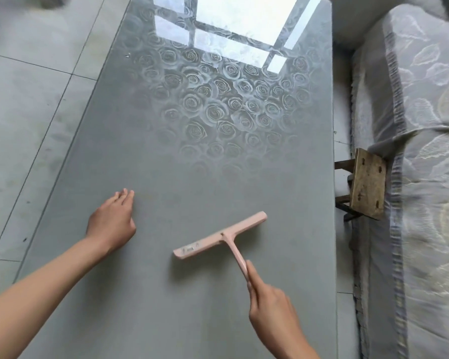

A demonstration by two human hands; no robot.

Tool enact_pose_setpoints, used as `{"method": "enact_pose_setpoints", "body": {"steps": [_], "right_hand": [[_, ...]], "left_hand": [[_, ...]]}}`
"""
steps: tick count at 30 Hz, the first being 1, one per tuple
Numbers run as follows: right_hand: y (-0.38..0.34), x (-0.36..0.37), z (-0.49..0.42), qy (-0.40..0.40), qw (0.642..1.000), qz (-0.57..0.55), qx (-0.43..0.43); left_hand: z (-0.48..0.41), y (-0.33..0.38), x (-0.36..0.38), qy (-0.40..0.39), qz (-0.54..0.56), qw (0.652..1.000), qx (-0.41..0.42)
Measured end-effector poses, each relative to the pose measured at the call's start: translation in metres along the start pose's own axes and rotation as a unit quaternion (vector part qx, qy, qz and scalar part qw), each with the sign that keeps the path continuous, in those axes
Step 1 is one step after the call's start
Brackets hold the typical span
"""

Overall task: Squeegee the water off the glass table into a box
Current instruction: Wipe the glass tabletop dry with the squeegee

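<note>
A long grey glass table with a rose pattern runs away from me and reflects a window at its far end. A pink squeegee lies blade-down on the near part of the glass, its blade angled up to the right. My right hand grips the squeegee's handle from below, index finger stretched along it. My left hand rests on the glass to the left of the squeegee, fingers straight and together, holding nothing. No box is in view, and I cannot make out water on the glass.
A sofa under a pale patterned cover runs along the table's right side. A small wooden stool stands in the narrow gap between them. Grey floor tiles lie to the left of the table.
</note>
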State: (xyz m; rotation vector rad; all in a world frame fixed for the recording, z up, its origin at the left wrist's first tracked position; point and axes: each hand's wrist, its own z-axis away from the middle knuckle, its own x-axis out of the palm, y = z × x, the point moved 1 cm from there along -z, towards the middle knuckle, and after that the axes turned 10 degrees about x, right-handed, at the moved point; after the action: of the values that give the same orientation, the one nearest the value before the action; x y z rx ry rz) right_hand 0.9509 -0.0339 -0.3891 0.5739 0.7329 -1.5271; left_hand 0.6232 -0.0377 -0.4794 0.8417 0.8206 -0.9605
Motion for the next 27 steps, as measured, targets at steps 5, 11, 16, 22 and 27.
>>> {"method": "enact_pose_setpoints", "body": {"steps": [5,11,16,22,27], "right_hand": [[-0.089,-0.02,-0.071,0.06,0.997,-0.034,-0.019],[-0.157,-0.052,-0.103,0.048,0.997,-0.052,-0.043],[-0.105,-0.022,-0.041,0.008,0.997,-0.066,-0.048],[-0.151,-0.024,-0.093,0.061,0.993,-0.09,-0.049],[-0.194,-0.064,-0.128,0.025,0.983,-0.179,-0.045]], "left_hand": [[-0.001,-0.01,-0.004,0.009,0.004,1.0,0.012],[-0.005,-0.021,-0.009,0.023,-0.007,1.0,-0.014],[-0.006,-0.017,-0.011,0.022,0.001,0.999,-0.033],[-0.01,-0.026,-0.012,0.036,0.018,0.999,-0.03],[-0.016,-0.031,-0.014,0.027,0.05,0.998,-0.038]]}}
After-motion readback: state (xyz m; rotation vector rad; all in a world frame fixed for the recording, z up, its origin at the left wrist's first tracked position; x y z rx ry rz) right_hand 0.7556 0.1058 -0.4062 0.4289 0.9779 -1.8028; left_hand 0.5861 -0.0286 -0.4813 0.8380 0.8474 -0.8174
